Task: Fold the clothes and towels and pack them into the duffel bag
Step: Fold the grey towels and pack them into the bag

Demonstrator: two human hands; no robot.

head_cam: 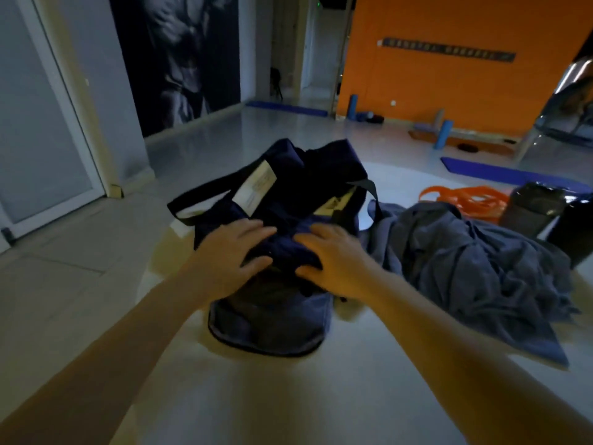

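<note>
Left hand (229, 252) and right hand (333, 258) press flat on navy duffel bag (272, 319), fingers straight, spread wide. Grey towel (465, 268) crumpled beside bag, right.

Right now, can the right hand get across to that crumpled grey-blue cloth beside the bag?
Probably yes. The right hand rests with straight fingers on the duffel bag, holding nothing, and the grey-blue cloth lies heaped on the floor just to its right, touching the bag. Nothing stands between them.
</note>
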